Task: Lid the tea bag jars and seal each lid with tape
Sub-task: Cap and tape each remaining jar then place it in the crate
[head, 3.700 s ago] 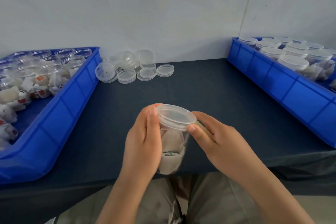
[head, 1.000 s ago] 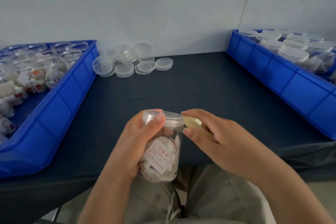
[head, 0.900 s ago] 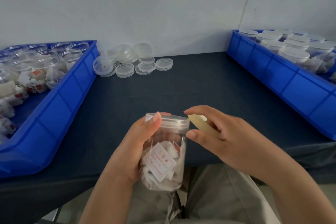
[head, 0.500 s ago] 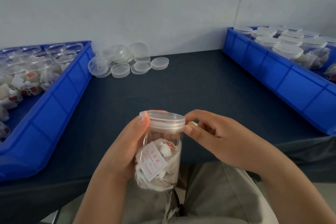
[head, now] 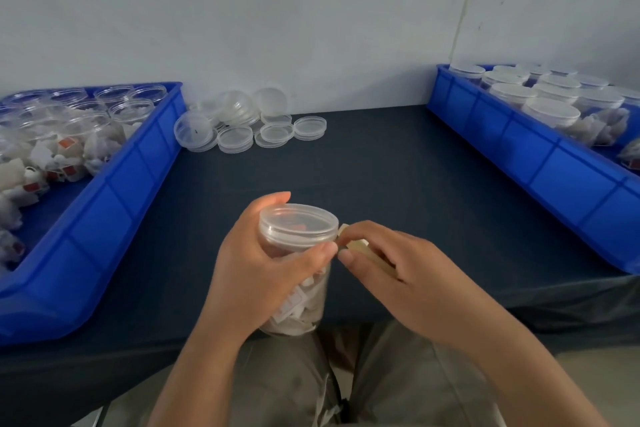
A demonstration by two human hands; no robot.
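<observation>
Working jar [head: 304, 305] is off the table [head: 381, 184], held upright over the lap by the left hand [head: 256, 274]. The fingers curl round the back of the body and the thumb lies across the front just under the lid [head: 298, 222]. We judge the hold sits low on purpose: it leaves the lid's side wall bare for taping, and the jar can be turned in the palm. The lid is seated and looks level, and tea bags fill the body below the grip. The right hand [head: 398, 274] sits just to the right of the left thumb tip, its thumb and fingers pinching a yellowish strip of tape [head: 358, 246]. The strip's free end reaches the lid's rim on the side away from the left palm. We cannot tell whether that end has stuck to the plastic. The rest of the strip runs back under the right fingers and is hidden. Step in hand, by our reading: lidding of this jar is done and sealing is at its start. Well left of the grip, the left bin [head: 104, 211] holds open jars [head: 131, 111] with tea bags. Beyond the grip, near the wall, lies a heap of loose lids [head: 239, 133]. Well right of the grip, the right bin [head: 554, 177] holds lidded jars [head: 550, 111]. Stock seems to run left to right, with the work done at centre.
</observation>
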